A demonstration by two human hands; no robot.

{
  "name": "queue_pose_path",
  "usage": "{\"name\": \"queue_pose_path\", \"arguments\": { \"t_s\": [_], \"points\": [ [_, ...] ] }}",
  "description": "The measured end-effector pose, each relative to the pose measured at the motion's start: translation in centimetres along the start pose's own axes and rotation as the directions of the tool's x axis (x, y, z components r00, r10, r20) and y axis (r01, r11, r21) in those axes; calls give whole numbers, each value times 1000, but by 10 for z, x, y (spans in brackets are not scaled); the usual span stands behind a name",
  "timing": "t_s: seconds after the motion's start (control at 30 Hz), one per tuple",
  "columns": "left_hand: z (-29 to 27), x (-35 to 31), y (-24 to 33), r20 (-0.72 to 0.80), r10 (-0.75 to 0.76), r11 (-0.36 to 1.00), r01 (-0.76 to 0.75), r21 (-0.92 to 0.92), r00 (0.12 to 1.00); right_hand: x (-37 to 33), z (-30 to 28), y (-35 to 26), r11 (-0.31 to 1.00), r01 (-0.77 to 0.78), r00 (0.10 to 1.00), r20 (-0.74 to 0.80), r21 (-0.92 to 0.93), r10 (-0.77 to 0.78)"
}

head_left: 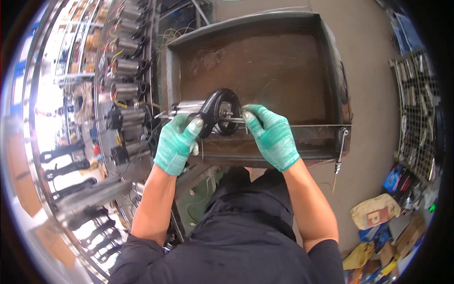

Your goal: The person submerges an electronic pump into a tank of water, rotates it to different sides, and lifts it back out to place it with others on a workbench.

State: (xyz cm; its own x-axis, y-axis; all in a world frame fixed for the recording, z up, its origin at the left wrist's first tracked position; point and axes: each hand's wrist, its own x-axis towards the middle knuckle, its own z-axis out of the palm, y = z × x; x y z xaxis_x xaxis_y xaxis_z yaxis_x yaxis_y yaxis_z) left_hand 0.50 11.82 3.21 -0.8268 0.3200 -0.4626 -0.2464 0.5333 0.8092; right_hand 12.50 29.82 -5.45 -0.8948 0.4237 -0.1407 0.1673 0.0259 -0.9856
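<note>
My left hand (174,146), in a green-and-white knit glove, is closed round a motor unit with a black round housing (207,118) and a silver cylinder (190,106) behind it. The unit is held over the near left part of a large metal trough (171,71). At its open face a metal hub shows in the middle. My right hand (273,137), gloved the same way, pinches a thin metal rod (233,120) whose left end reaches the unit near the hub. Whether the rod touches the hub I cannot tell.
Along the left runs a rack with a row of similar silver motors (127,67) and several black handle-like parts (66,151). A thin bar (317,125) crosses the trough's near right side. At far right are a wire-mesh crate (416,109) and a sack (375,211).
</note>
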Motion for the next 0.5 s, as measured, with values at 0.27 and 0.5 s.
{"name": "queue_pose_path", "arguments": {
  "t_s": [0.27,0.5],
  "points": [
    [-5,-47,-21,-35,-53,986,58,153,998,-35,14,-3,982,-191,973,131,-3,189],
    [25,-53,-77,37,37,976,-44,215,999,-71,6,45,931,-364,917,164,-25,363]
  ]
}}
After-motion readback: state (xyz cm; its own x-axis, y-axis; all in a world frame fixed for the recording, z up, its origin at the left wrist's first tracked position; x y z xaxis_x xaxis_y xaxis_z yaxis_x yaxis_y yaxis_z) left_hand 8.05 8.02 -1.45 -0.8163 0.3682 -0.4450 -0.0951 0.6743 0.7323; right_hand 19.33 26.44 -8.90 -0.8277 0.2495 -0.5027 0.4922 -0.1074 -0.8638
